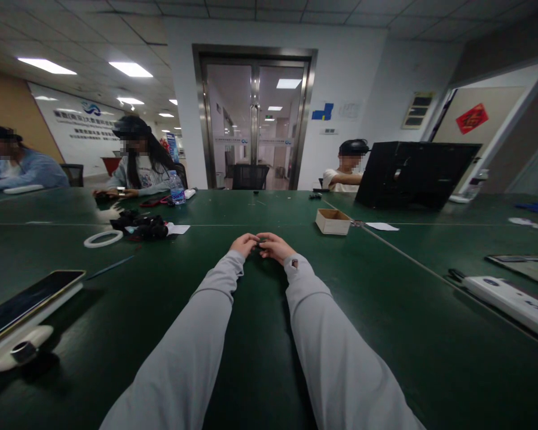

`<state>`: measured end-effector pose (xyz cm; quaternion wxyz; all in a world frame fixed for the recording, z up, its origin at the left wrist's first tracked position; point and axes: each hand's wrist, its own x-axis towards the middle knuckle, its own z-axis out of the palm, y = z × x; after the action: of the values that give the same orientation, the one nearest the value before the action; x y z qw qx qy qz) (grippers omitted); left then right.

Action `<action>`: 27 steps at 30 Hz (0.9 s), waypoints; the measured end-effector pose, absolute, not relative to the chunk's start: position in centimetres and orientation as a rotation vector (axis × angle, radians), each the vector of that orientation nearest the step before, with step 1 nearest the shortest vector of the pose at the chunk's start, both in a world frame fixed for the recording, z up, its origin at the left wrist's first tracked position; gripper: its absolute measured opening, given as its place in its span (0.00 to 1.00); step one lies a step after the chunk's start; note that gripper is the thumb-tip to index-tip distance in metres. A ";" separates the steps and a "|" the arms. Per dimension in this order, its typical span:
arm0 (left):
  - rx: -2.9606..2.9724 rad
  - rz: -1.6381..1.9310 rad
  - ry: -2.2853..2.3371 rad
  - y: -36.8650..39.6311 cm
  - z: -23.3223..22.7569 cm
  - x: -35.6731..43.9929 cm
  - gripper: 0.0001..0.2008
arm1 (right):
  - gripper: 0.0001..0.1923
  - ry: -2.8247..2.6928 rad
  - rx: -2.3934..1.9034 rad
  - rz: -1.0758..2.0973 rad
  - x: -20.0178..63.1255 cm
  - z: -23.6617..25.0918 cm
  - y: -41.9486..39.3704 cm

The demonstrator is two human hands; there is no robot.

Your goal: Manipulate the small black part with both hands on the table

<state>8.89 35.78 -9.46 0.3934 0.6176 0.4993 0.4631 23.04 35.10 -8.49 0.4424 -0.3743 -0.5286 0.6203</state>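
Both my arms, in light grey sleeves, reach forward over the dark green table (260, 370). My left hand (244, 243) has its fingers bent and pinched toward the other hand. Facing it, my right hand (275, 246) is curled the same way, and the fingertips of the two meet or nearly meet. Something small and dark (259, 245) shows between the fingers, too small and shaded to name. An open-topped pale box (333, 223) stands to the right beyond my right hand.
On the left lie a white ring (103, 239), a dark jumbled bundle (146, 227), a phone (31, 298) and a water bottle (176, 190). To the right are a black monitor (416, 173) and a white power strip (511, 301). Several people sit around the table.
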 end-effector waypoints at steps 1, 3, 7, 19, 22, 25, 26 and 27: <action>1.582 1.178 1.272 35.9 -9.5 8.8 0.10 | 0.16 -1.314 -0.927 1.541 23.0 -8.5 35.1; 1.639 1.184 1.265 36.1 -9.7 8.7 0.11 | 0.15 -1.316 -0.925 1.539 23.1 -8.5 35.1; 1.630 1.180 1.287 36.2 -9.8 8.6 0.11 | 0.15 -1.308 -0.930 1.542 23.0 -8.5 35.2; 1.637 1.204 1.224 36.1 -9.9 8.8 0.10 | 0.14 -1.310 -0.931 1.544 23.1 -8.5 35.2; 1.624 1.199 1.220 36.0 -9.8 8.8 0.09 | 0.14 -1.310 -0.935 1.547 23.1 -8.4 35.1; 1.603 1.200 1.244 35.9 -9.7 8.8 0.09 | 0.14 -1.308 -0.937 1.547 23.0 -8.3 35.0; 1.613 1.195 1.254 35.9 -9.7 8.8 0.10 | 0.14 -1.308 -0.940 1.547 23.0 -8.3 35.0; 1.630 1.184 1.261 35.9 -9.7 8.7 0.10 | 0.14 -1.308 -0.942 1.547 23.0 -8.3 35.0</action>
<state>8.72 35.91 -9.66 0.3732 0.6361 0.4924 0.4623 23.03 34.98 -8.31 0.4385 -0.3789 -0.5261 0.6224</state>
